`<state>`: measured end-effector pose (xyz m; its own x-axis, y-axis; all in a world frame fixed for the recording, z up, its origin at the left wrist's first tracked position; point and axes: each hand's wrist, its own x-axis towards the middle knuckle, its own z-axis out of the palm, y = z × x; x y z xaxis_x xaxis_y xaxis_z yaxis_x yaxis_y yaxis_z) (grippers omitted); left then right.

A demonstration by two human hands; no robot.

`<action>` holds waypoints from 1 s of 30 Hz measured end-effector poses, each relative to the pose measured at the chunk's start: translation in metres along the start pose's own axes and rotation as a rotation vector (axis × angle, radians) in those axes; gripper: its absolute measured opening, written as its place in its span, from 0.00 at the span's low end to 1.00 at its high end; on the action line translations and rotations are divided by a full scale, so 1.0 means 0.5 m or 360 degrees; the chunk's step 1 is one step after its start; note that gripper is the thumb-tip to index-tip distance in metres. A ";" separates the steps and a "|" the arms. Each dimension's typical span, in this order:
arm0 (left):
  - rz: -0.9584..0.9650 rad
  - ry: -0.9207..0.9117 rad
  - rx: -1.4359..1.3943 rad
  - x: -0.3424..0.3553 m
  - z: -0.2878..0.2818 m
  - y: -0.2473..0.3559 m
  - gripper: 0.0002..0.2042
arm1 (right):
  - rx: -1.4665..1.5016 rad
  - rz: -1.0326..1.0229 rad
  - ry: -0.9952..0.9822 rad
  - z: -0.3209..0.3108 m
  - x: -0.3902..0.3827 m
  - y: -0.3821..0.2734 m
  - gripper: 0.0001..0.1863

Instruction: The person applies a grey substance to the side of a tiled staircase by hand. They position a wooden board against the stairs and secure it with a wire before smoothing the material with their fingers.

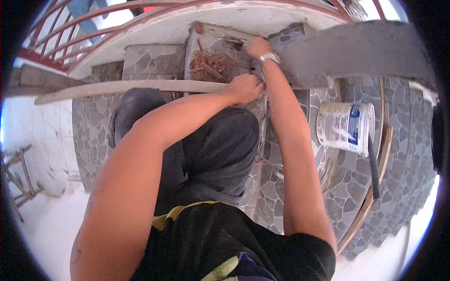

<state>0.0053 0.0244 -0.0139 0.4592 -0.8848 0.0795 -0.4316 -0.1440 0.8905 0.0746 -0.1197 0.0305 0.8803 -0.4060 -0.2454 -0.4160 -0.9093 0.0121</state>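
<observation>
beyond the dark-trousered knees (220, 136), the left hand (245, 89) is curled at the near side of a grey-edged recess (213, 35); i cannot tell whether its grip pinches anything. a pale wooden strip (140, 85) runs up to that hand. on the right, a white bucket (344, 126) with a blue label hides its inside, a dark bar (373, 171) by its rim. brown wood debris (211, 68) fills part of the recess. the right hand (259, 47) bends over its far right side, fingers folded, hold unclear, beside a broad grey plank (351, 54). the step looks like hand work around the debris; the next move likely calls for steady fingers at that edge. farther off stands a red-brown railing (93, 37).
</observation>
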 end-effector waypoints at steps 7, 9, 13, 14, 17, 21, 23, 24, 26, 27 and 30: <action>0.0660 0.0419 0.0052 0.029 0.067 0.008 0.21 | -0.0079 -0.0066 -0.0239 0.038 0.021 -0.011 0.19; 0.0192 -0.0078 0.0344 0.005 0.026 0.009 0.18 | 0.0119 -0.0061 -0.0109 0.010 -0.049 -0.010 0.19; 0.0072 -0.0119 0.0229 -0.004 -0.009 0.042 0.15 | 0.0336 0.0243 0.0284 -0.086 -0.199 0.014 0.17; 0.0108 -0.0128 0.0225 0.002 0.000 0.040 0.15 | 0.0323 0.0270 0.0307 -0.074 -0.229 0.040 0.17; 0.0271 0.0102 0.0121 0.017 0.021 0.056 0.16 | 0.0309 0.0288 0.0471 0.005 -0.283 0.116 0.16; 0.0349 0.0205 0.0156 0.014 0.026 0.024 0.15 | 0.0571 0.0359 0.0620 0.036 -0.308 0.069 0.15; 0.0373 0.0108 0.0260 0.016 0.024 0.028 0.16 | 0.0576 0.0331 0.0689 0.044 -0.323 0.074 0.15; 0.0379 0.0083 0.0261 0.014 0.024 0.028 0.16 | 0.0633 0.0313 0.0736 0.051 -0.318 0.078 0.15; 0.0464 0.0148 0.0186 0.012 0.018 0.032 0.15 | 0.0702 0.0301 0.0783 0.073 -0.321 0.088 0.15; 0.0462 0.0131 0.0189 0.003 0.025 0.037 0.15 | 0.0716 0.0296 0.0756 0.087 -0.330 0.095 0.15; 0.0502 0.0142 0.0214 0.016 0.013 0.036 0.15 | 0.0787 0.0263 0.0680 0.063 -0.311 0.101 0.16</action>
<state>-0.0038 0.0121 0.0000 0.3506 -0.8536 0.3852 -0.6586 0.0677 0.7494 -0.0904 -0.0998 0.0385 0.7666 -0.6293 0.1277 -0.5190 -0.7243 -0.4539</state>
